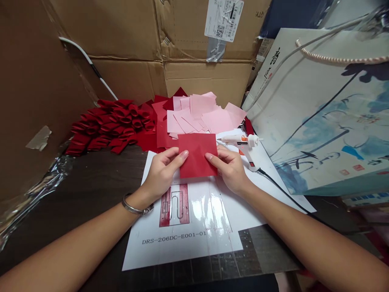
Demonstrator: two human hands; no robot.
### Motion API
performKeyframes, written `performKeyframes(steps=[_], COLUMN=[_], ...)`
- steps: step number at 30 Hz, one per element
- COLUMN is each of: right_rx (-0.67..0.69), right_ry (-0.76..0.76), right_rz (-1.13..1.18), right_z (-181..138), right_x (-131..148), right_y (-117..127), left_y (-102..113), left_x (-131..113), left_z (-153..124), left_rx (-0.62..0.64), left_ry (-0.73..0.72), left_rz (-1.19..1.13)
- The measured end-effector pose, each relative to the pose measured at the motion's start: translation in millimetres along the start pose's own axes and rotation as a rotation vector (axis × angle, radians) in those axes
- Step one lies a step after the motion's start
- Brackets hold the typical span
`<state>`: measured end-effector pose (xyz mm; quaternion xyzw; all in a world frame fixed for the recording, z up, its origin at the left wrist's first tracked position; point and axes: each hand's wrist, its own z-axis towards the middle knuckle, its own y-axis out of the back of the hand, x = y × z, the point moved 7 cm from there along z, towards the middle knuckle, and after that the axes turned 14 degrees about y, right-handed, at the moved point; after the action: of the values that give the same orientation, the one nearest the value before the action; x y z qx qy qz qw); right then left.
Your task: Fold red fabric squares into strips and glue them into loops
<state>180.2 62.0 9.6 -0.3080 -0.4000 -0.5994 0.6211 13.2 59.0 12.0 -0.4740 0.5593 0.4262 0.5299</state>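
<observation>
- While the head view looks down on a dark wooden worktop (75,190), the left hand (161,174) and right hand (229,170) are partly closed, gripping a glossy red square sheet (197,156) by opposite edges, thumbs on top and fingers curled beneath.
- That sheet is held over a laminated printed sheet (136,255), which carries a red U-shaped diagram (174,205) and the code DRS-206DC-E001-01.
- A silver bangle (135,207) circles the left wrist.
- Just beside the right hand, a white hot glue gun (240,142) with an orange trigger lies on white paper, its nozzle pointing toward the red sheet and its black cord (282,186) running off toward the lower right.
- Beyond the hands, loose pink squares (200,117) lie heaped over darker red squares (161,134).
- Left of that heap sits a mass of folded red loops (109,123), touching the squares.
- Cardboard boxes (121,40) stand behind the worktop, and crumpled clear plastic (33,182) lies at the left.
- On the right, a paper gift bag (319,117) printed with an ink painting stands close by, with a beaded handle.
</observation>
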Motion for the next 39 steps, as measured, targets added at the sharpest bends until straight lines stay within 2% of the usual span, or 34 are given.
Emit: performKeyframes(steps=[6,10,13,17,23,28,33,36,39], right_rx=[0.084,0.053,0.083,0.079,0.027,0.004,0.034,-0.005,0.02], right_ry=[-0.11,-0.134,-0.155,-0.169,-0.124,-0.085,-0.065,-0.059,-0.079], right_rz=[0.232,0.263,0.289,0.222,0.162,0.171,0.186,0.167,0.201], right_z=[-4.9,-6.1,-7.6,-9.9,-8.7,-8.9,-9.9,-8.8,-9.1], right_x=[-5.5,-9.1,-7.9,-5.5,-1.7,2.1,3.0,2.7,2.3], right_y=[-13.0,-12.5,-15.2,-15.9,-14.0,-12.8,-15.3,-13.2,-15.8], left_y=[0.2,3.5,1.9,-2.2,-8.8,-14.8,-12.3,-13.8,-14.6], left_x=[4.0,5.8,6.2,0.6,-1.8,0.0,2.6,-0.9,-3.9], left_z=[1.4,1.9,0.8,-2.9,-8.5,-9.1,-7.9,-10.3,-11.3], left_rx=[-0.016,-0.033,-0.025,-0.009,0.147,0.155,0.07,0.115,0.176], left_ry=[0.052,0.023,0.018,-0.055,-0.093,-0.067,-0.036,-0.099,-0.13], left_rz=[0.028,-0.051,0.014,0.163,0.11,0.148,0.202,0.233,0.149])
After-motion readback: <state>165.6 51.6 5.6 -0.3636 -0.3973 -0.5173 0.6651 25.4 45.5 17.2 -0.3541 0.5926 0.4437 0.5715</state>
